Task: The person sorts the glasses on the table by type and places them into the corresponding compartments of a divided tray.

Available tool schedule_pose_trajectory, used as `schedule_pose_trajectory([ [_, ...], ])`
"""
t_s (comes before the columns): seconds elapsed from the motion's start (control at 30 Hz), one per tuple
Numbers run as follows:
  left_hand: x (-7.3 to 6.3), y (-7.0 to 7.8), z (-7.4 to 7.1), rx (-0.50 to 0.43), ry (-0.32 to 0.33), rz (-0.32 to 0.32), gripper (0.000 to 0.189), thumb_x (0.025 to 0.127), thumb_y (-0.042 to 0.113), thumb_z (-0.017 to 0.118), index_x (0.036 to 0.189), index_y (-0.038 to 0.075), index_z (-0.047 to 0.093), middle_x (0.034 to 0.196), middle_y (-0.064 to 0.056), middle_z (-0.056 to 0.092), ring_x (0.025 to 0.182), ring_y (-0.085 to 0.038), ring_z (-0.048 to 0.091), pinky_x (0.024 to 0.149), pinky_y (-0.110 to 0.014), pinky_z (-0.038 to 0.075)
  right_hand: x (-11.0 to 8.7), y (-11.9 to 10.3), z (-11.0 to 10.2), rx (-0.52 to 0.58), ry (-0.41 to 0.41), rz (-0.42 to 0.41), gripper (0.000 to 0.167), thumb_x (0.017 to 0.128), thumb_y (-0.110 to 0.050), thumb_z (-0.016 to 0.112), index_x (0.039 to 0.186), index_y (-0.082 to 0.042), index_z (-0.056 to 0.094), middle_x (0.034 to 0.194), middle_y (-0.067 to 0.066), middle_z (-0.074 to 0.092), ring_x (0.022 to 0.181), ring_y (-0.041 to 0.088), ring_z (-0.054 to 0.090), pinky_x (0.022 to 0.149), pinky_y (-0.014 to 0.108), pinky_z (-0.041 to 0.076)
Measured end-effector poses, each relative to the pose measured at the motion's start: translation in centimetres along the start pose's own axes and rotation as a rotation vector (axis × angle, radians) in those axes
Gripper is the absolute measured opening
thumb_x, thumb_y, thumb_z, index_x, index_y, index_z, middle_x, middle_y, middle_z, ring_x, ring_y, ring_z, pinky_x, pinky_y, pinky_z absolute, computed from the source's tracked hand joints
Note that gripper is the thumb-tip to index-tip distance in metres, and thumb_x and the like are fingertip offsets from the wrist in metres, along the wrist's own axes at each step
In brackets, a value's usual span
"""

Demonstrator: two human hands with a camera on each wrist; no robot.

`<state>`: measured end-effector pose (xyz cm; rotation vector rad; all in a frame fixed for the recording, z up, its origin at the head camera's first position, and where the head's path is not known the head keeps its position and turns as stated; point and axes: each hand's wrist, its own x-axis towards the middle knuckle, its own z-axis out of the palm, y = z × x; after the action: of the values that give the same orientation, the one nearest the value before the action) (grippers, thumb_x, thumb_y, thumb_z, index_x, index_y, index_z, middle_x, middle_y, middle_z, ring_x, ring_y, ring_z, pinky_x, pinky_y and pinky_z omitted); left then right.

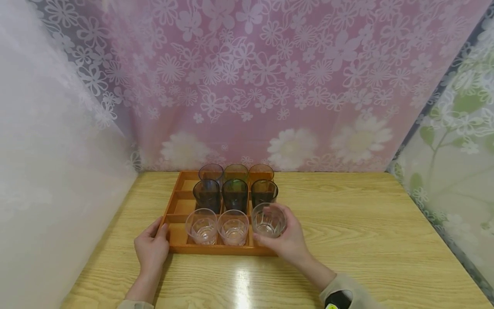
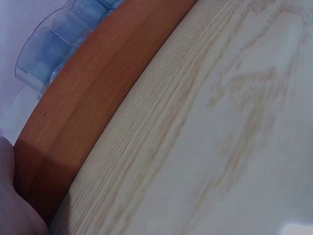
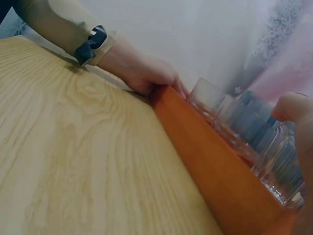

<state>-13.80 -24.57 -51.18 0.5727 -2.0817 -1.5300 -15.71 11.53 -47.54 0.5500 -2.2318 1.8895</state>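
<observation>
A wooden compartment tray (image 1: 216, 249) lies on the table with three rows of glasses in it. My left hand (image 1: 152, 249) grips its front left corner, fingers over the side wall. My right hand (image 1: 287, 238) holds a clear glass (image 1: 269, 221) around its side, over the front right of the tray. Beside it in the front row stand two more clear glasses, one in the middle (image 1: 233, 229) and one to the left (image 1: 202, 227). In the right wrist view the held glass (image 3: 276, 166) tilts in the picture, with the thumb near its rim.
Behind the clear row stand three dark tinted glasses (image 1: 235, 198), then three lighter tinted ones (image 1: 236, 172) at the back. The tray's left column (image 1: 178, 232) shows bare wood. A pink floral curtain (image 1: 247, 86) hangs behind the table (image 1: 359, 223); pale sheets flank both sides.
</observation>
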Motion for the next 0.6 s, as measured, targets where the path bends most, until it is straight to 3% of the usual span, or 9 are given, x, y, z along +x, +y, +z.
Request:
schedule_pose_trajectory([
  [0.6, 0.1, -0.2, 0.2, 0.005, 0.001, -0.018, 0.032, 0.102, 0.0, 0.066, 0.133, -0.007, 0.07, 0.131, -0.023, 0.069, 0.125, -0.035, 0.062, 0.08, -0.004, 0.046, -0.5, 1.6, 0.2, -0.204, -0.001, -0.025, 0.087, 0.06, -0.022, 0.107, 0.133, -0.011, 0.062, 0.126, 0.004, 0.071, 0.117, 0.024, 0.067, 0.1, 0.046, 0.056],
])
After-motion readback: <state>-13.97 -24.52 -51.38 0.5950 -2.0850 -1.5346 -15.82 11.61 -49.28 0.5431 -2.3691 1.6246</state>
